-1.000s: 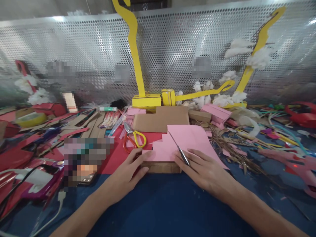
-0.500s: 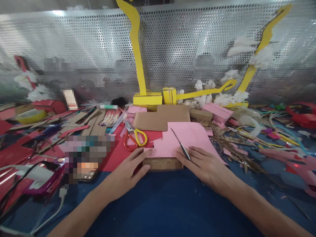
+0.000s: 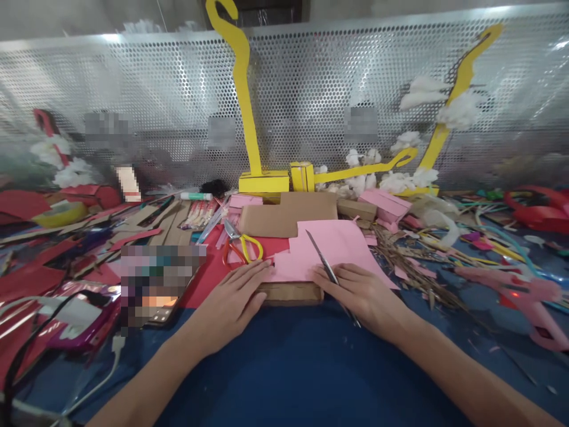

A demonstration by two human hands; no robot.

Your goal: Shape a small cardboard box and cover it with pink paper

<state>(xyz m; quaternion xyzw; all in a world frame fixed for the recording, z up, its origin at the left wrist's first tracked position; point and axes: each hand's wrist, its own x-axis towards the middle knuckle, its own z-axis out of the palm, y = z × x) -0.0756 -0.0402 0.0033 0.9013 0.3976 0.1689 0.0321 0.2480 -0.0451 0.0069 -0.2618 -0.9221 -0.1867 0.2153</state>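
Just left of the frame's middle, the left hand [image 3: 231, 302] lies flat and open, its fingers spread over the left end of a low cardboard block [image 3: 291, 293] and the edge of the pink paper sheet [image 3: 331, 252] draped across it. It grips nothing; the flat press looks meant to pin paper and block so neither slides. Behind this hand, yellow-handled scissors [image 3: 240, 246] lie apart on red paper.

The cardboard block sits at lower centre on the blue table [image 3: 284, 367], its brown front face showing below the paper's near edge. The pink paper is matte, uncreased, with a stepped notch cut from its left side, and it runs back toward a brown cardboard piece [image 3: 288, 216].

Right of centre, the right hand [image 3: 367, 293] rests on the paper's near right part with its fingers closed around a thin metal blade [image 3: 326, 267], which angles up and left over the sheet. Holding it low and slanted likely keeps the tip against the paper.
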